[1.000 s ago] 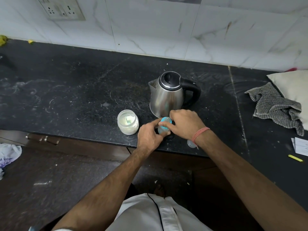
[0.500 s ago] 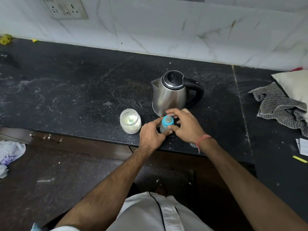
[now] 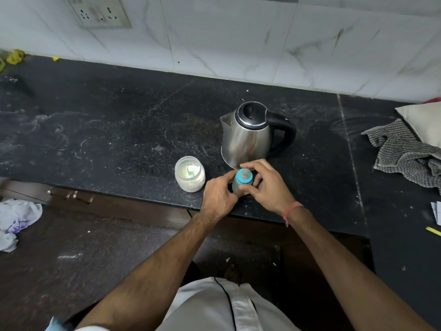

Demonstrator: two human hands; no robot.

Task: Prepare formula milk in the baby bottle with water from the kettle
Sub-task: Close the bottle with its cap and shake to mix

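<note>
— Where does the view sit?
— One head-worn wide-angle camera, looking forward and steeply down over the black worktop toward the tiled wall.
— How near?
— At arm's reach.

Bottle at counter front edge; kettle just behind; jar left; cloth far right.

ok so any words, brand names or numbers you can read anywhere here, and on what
None can be read.
kettle: no brand or marking shows on its steel side.
jar: no label visible.
baby bottle: no print or scale visible; both hands cover its body.
paper scraps at the right edge: too small to tell.
</note>
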